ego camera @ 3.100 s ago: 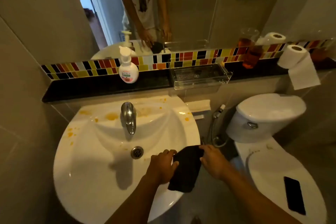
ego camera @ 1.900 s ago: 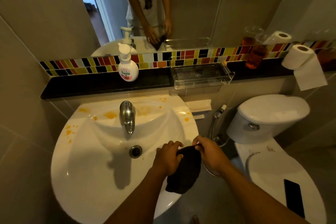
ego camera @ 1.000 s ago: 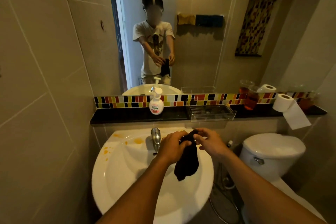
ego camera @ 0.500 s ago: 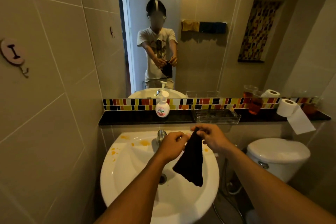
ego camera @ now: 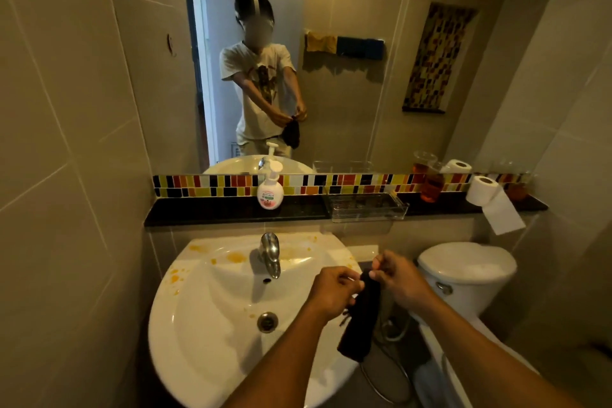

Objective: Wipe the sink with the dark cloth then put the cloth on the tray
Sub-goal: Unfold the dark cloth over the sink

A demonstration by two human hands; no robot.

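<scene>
1. Both hands, left point(ego camera: 332, 291) and right point(ego camera: 399, 278), pinch the top of the dark cloth point(ego camera: 362, 318) at lower centre.
2. It hangs over the right rim of the white, orange-stained ceramic sink point(ego camera: 205, 325).
3. The clear plastic tray point(ego camera: 366, 207) sits on the black shelf, centre right.

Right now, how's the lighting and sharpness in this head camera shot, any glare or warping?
Head view: dim, warm light; wide-angle lens bows the wall tiles and ledge; soft glare on the sink rim and faucet; the dark cloth shows almost no detail; the face in the mirror is blurred.
</scene>
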